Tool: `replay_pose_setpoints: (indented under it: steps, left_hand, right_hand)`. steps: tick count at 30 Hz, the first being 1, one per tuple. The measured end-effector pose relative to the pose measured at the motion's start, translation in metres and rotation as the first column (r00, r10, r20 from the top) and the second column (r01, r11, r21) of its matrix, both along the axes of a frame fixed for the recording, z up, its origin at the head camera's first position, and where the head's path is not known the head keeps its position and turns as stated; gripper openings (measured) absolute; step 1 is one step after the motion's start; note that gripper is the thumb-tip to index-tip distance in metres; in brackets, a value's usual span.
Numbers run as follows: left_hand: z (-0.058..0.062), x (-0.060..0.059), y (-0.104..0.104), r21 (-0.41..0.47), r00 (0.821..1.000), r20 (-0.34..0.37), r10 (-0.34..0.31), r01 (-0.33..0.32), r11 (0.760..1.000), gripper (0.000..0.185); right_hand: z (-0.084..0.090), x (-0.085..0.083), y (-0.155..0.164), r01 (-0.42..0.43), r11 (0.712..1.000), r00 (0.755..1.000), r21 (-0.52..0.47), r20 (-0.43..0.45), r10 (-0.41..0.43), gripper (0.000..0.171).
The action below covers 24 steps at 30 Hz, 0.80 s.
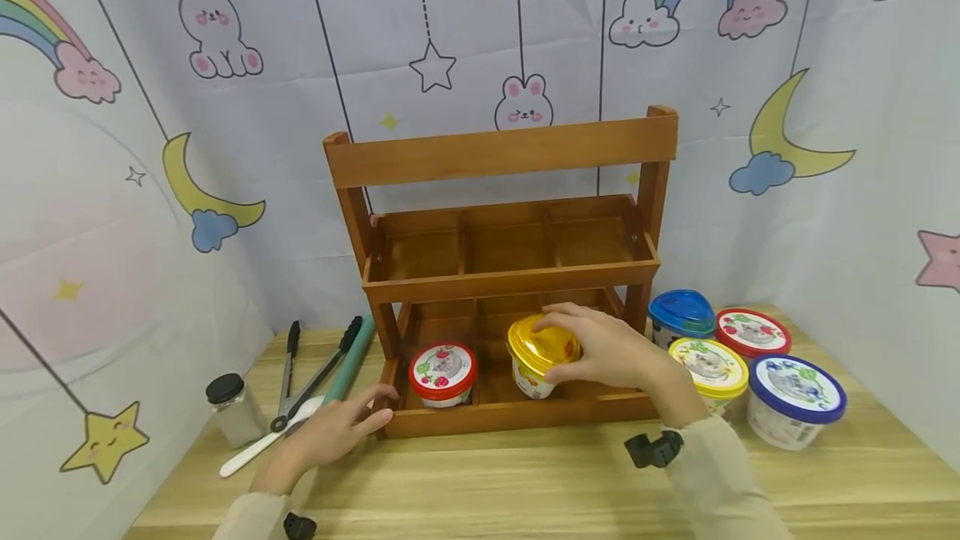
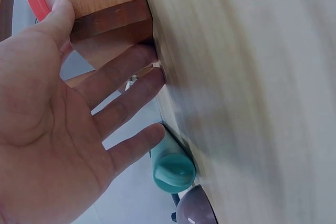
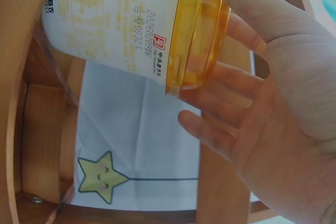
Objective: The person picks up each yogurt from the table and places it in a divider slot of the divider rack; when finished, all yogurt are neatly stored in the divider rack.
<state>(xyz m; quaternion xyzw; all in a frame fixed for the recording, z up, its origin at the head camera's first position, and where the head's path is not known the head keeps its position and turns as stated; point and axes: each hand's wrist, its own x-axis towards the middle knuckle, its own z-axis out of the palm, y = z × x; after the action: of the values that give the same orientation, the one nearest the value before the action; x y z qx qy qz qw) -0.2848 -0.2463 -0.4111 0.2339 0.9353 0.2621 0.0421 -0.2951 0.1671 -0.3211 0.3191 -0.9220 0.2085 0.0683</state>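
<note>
My right hand grips a small tub with a see-through yellow lid, fingers and thumb about the lid. The tub tilts slightly in the middle compartment of the lower tier of a brown wooden two-tier rack. Its white printed side shows in the right wrist view, but whether its base touches the rack I cannot tell. At the rack's lower left front corner is my left hand, thumb by the front board and fingers stretched along the outer side. A red-lidded tub sits in the lower left compartment.
Right of the rack stand tubs with blue, red, yellow and dark blue lids. To the left lie tongs, a white-handled utensil, a teal cylindrical item and a black-capped jar.
</note>
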Motion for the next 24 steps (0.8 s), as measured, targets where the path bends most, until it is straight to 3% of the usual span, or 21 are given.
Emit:
replay_pose_setpoints:
  steps: [13, 24]
  left_hand:
    - [0.001, 0.001, 0.000, 0.009, 1.000, -0.002, -0.002, 0.002, 1.000, 0.038]
    - [-0.004, -0.004, -0.001, 0.019, 1.000, 0.000, -0.015, 0.015, 1.000, 0.039]
  right_hand:
    - [-0.011, -0.004, -0.011, 0.011, 0.998, 1.000, 0.056, -0.010, -0.010, 0.055]
    - [-0.024, -0.010, -0.015, 0.000, 0.999, 1.000, 0.039, -0.024, 0.001, 0.049]
